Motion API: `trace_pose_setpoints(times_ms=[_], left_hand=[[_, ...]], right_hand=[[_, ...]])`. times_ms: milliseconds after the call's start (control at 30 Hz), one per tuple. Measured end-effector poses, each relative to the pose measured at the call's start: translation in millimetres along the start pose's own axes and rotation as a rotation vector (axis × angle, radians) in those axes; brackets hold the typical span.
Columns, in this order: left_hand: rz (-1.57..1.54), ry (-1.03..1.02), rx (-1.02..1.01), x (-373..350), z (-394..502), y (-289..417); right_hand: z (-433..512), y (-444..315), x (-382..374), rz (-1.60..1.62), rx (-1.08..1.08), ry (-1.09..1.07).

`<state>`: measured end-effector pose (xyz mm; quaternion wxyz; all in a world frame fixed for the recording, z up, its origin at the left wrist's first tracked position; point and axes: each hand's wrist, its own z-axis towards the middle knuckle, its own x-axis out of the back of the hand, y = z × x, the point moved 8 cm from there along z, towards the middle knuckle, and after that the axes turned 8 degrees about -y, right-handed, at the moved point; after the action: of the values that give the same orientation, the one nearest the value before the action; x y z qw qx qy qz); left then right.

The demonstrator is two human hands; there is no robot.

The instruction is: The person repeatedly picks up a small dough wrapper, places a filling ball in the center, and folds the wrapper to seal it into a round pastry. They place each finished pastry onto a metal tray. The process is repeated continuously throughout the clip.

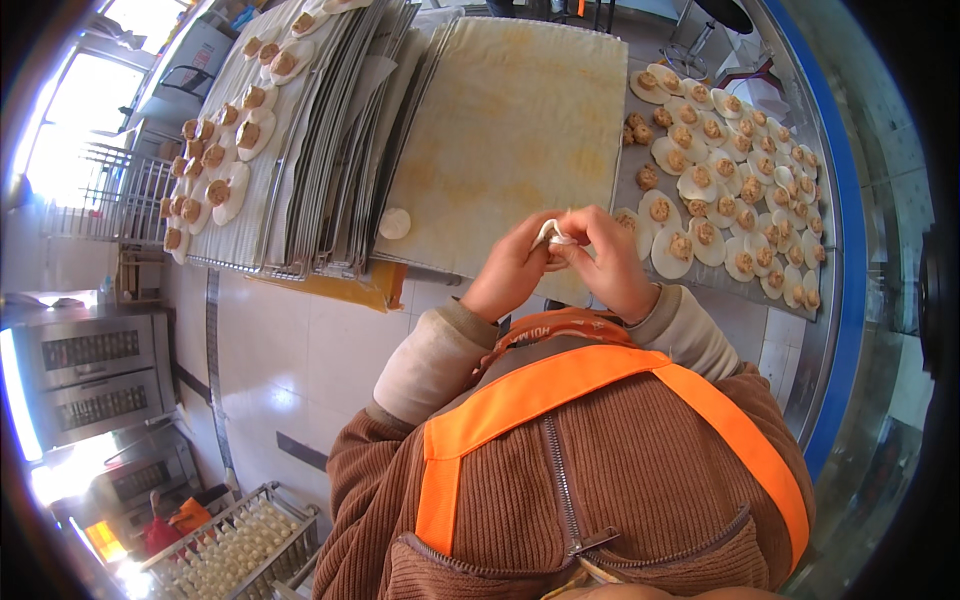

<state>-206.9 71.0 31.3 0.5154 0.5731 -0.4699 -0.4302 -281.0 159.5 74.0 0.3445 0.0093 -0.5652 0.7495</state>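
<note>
Both my hands meet over the near edge of a paper-lined tray (pixel 517 112). My left hand (pixel 514 259) cups a piece of white dough (pixel 553 231) from one side. On the other side, the fingers of my right hand (pixel 604 255) pinch its folded rim. Most of the dough is covered by my fingers, and a bit of brown filling seems to show inside the fold. One pale round dough piece (pixel 394 223) lies at the tray's near left corner. To the right, many flat dough wrappers (pixel 673 251) overlap, most topped with a lump of brown filling (pixel 701 176).
At left is a stack of metal trays (pixel 330 150), with more filled wrappers (pixel 247 135) on the paper beside it. Loose filling lumps (pixel 637 129) sit near the right tray's edge. A rack of pale dough pieces (pixel 232 551) and steel ovens (pixel 94 367) stand at lower left.
</note>
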Motion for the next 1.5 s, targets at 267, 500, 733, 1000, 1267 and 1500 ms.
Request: trace_pose_setpoints(times_ms=[267, 500, 733, 1000, 1267, 1500], left_hand=[[-0.413, 0.221, 0.081, -1.9, -13.0, -4.3], [-0.298, 0.276, 0.178, 3.3, -11.6, -19.8], [0.145, 0.143, 0.042, 4.3, 1.4, -10.7], [-0.814, 0.342, -0.084, 0.2, -5.3, -8.1], [-0.292, 0.378, -0.040, 20.3, -9.3, 3.3], [-0.230, 0.344, 0.064, 22.1, -11.4, 3.7]], right_hand=[[-3.6, 44.4, -10.2, 0.561, -0.363, -0.020], [1.6, 4.9, -1.6, -0.096, 0.054, -0.003], [6.4, 3.2, 1.6, -0.109, -0.025, -0.018], [1.4, 38.5, -10.5, 0.658, -0.379, -0.045], [9.3, 1.3, 0.2, 0.058, -0.034, 0.013], [9.8, -24.3, -5.4, -0.173, 0.225, -0.060]])
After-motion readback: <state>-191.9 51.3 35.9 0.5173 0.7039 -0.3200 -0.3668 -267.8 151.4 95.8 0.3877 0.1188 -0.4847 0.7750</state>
